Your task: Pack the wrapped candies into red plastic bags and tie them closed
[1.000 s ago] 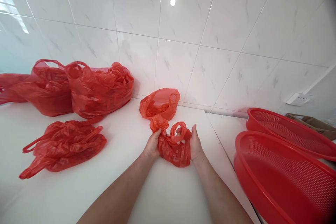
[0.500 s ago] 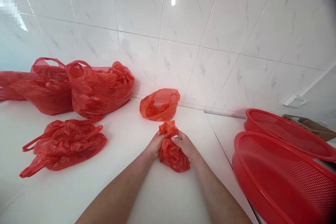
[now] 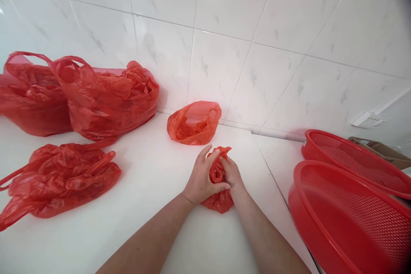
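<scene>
One bag (image 3: pixel 219 205) is over the middle of the desk (image 3: pixel 199 244), bunched between two hands; its contact with the surface cannot be told. The left hand (image 3: pixel 201 180) has its fingers curved round the left side, thumb across the front. The right hand (image 3: pixel 233 175) has its fingers grasping the right side. Risk, as judged: thin film may tear under a hard pull, and the gathered folds may spring loose if either grip slackens. Surroundings: an open pouch (image 3: pixel 192 136) stands just beyond, near the wall (image 3: pixel 224 13); a far reach could knock it. A stuffed sack (image 3: pixel 112 113) and a second sack (image 3: pixel 35 113) occupy the far left, a crumpled bundle (image 3: pixel 67 182) the near left. A near basket (image 3: pixel 369 218) and far basket (image 3: pixel 353 158) limit elbow room on the right.
</scene>
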The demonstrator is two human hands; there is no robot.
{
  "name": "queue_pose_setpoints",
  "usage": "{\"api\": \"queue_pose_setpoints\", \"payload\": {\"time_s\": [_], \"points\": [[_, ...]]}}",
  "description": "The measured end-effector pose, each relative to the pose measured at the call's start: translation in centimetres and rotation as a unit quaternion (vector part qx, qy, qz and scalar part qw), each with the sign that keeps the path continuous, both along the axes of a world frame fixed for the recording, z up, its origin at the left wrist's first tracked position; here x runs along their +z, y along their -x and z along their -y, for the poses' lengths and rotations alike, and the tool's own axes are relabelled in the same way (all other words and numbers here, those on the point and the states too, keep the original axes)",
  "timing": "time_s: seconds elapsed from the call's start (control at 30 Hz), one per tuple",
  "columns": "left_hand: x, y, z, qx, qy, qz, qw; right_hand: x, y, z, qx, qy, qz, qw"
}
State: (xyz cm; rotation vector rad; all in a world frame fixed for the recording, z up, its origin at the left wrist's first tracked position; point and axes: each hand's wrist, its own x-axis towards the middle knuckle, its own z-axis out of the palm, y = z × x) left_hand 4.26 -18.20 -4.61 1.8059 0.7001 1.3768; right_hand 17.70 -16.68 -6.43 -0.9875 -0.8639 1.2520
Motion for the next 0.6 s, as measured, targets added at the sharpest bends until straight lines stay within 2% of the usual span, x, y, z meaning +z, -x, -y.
{"api": "queue_pose_setpoints", "payload": {"time_s": [0.1,0.23,0.33,0.4,0.5,0.6], "points": [[-0.2,0.1,-0.2,0.004,0.043,0.007,0.999,0.5,0.4,0.7,-0.004,0.024,-0.002,1.000],[-1.0,0.6,-1.1,0.028,0.195,0.076,0.977,1.4,0.1,1.8,0.107,0.014,-0.059,0.992],[-1.3,1.0,-1.5,-0.036,0.260,0.107,0.959,1.7,-0.4,2.4,0.170,0.017,-0.072,0.983],[-1.3,1.2,-1.5,-0.071,0.273,0.113,0.953,1.8,-0.7,2.5,0.176,0.015,-0.055,0.983],[-1.2,1.5,-1.3,-0.061,0.274,0.105,0.954,1.8,-1.0,2.6,0.154,0.007,-0.005,0.988],[-1.0,1.6,-1.3,-0.080,0.297,0.101,0.946,2.1,-0.9,2.7,0.147,-0.010,0.066,0.987]]}}
